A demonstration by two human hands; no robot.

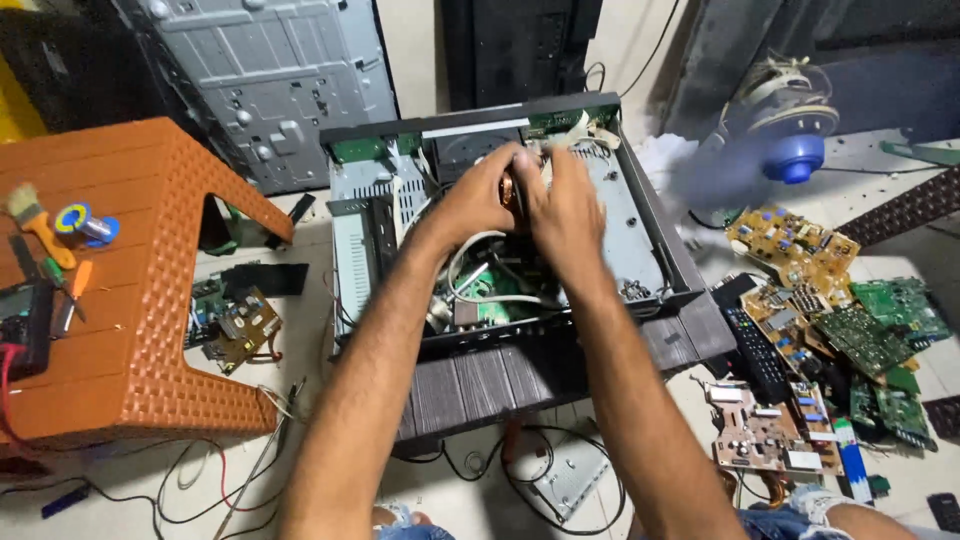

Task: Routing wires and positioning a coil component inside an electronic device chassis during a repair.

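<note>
Both hands are reaching into an open black metal box (655, 235), the case of some electronic machine with its lid off. The box is sitting on a low dark bench (500, 385), filling most of its top and reaching its far edge. Inside the box, white wires (480, 285) are curling near the front wall, a green circuit board (500, 300) is lying under them, and a grey metal plate (620, 220) is covering the right side. A small copper-coloured part (509, 190) is sitting in the middle of the box, toward its back wall.

The left hand (475, 200) and the right hand (565, 210) are meeting over that copper part. The fingers of both are curling around it and seem to be pinching it, but the picture is blurry there, so I cannot tell how tight each grip is.

On the floor by the bench's right edge, loose circuit boards (830, 310) and a black remote control (755, 350) are lying. An orange plastic stool (140, 290) is standing to the left, with a paintbrush (35, 225) on top.
</note>
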